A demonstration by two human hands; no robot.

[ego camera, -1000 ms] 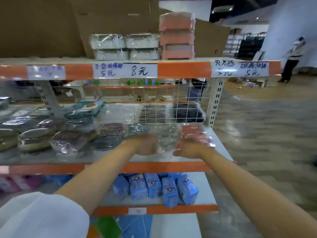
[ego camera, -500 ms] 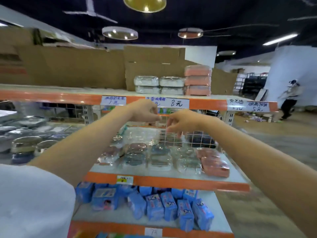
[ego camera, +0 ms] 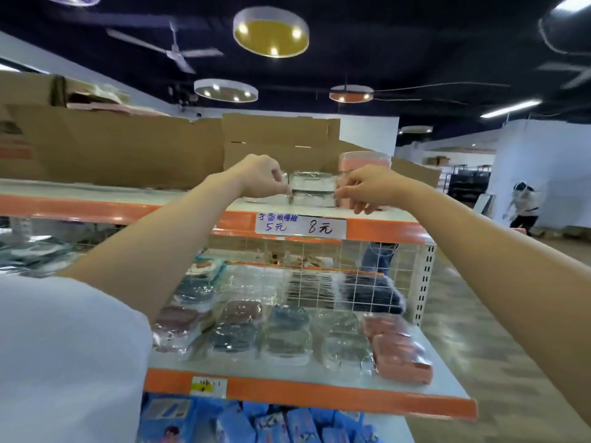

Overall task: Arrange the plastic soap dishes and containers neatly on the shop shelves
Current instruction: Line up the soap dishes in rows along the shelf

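On the top shelf [ego camera: 96, 207] stands a stack of clear plastic containers [ego camera: 311, 188] wrapped in film. My left hand [ego camera: 260, 180] pinches the stack's left side with curled fingers. My right hand [ego camera: 367, 188] grips its right side, in front of a stack of pink containers [ego camera: 364, 159]. On the middle shelf [ego camera: 287, 375] lie rows of wrapped soap dishes in brown, grey and clear plastic [ego camera: 287, 334], with pink ones [ego camera: 399, 350] at the right end.
Cardboard boxes [ego camera: 128, 148] line the back of the top shelf. Blue packets [ego camera: 271, 423] fill the lowest shelf. A wire grid [ego camera: 319, 260] backs the middle shelf. A person [ego camera: 524, 204] moves in the open aisle far right.
Both hands rose from the soap dishes on the middle shelf up to the top shelf and took hold of the clear container stack. The view tilted upward.
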